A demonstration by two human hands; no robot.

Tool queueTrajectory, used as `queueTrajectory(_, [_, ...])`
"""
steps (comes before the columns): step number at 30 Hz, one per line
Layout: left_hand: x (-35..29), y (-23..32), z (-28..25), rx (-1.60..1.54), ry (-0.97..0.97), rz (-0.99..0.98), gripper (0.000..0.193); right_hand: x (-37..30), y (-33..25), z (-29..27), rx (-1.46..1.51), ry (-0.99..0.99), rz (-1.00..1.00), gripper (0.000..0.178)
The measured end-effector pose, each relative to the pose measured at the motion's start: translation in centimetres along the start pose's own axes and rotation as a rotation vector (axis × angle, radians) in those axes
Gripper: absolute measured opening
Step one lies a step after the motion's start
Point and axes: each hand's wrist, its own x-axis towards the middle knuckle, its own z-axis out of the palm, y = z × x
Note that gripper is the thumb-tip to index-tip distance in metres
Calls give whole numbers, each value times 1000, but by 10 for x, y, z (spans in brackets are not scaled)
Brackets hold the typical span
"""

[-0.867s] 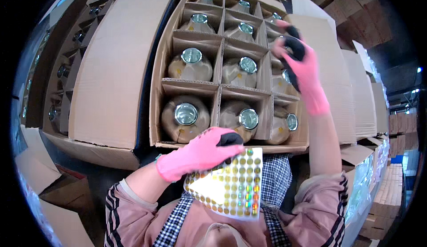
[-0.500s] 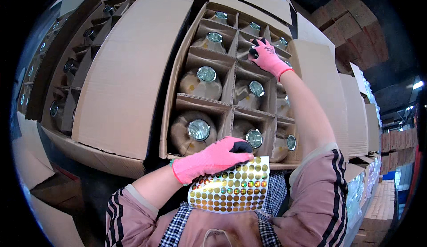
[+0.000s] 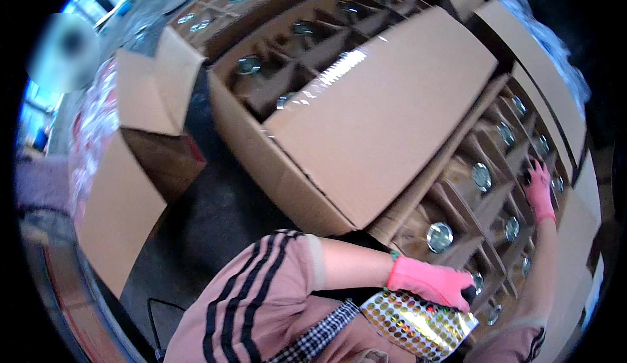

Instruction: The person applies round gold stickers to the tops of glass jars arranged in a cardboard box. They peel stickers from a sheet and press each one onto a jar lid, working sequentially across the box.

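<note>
My left hand [image 3: 434,284], in a pink glove with dark fingertips, pinches a white sheet of round gold stickers [image 3: 418,327] by its upper edge, over the near side of an open carton. My right hand [image 3: 539,190], gloved alike, reaches into a middle compartment with its fingers apart; the fingertips and the bottle beneath them are partly hidden. Clear glass bottles [image 3: 439,237] stand upright in the compartments, mouths up. Cardboard dividers [image 3: 467,216] separate them. Another bottle [image 3: 481,177] stands in the compartment beyond, left of my right hand.
A second carton [image 3: 268,147] of bottles stands to the left, a broad flap [image 3: 392,115] folded over part of it. An open carton [image 3: 124,199] lies farther left beside dark floor [image 3: 202,213]. Raised flaps edge the right side, with clear plastic wrap [image 3: 548,43] behind.
The view has swung left, so the bottle carton and both hands now appear farther right. The left hand still holds the sticker sheet; the right hand stays over the compartments.
</note>
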Motion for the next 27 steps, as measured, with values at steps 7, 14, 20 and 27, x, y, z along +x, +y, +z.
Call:
queueTrajectory(7, [-18,23,-7,-213,48,-29,47,1,20,12,-199,61,96,57])
queueTrajectory(14, [26,-10,3,-217,44,161,44,-86,-20,-65,832,204,269,35])
queueTrajectory(20, [27,-11,0,-113,-68,207,45,-211,-170,-155,960,-234,403,38])
queueTrajectory(27, [-15,10,26,68,187,481,23,-225,-212,-166,606,-284,348,25])
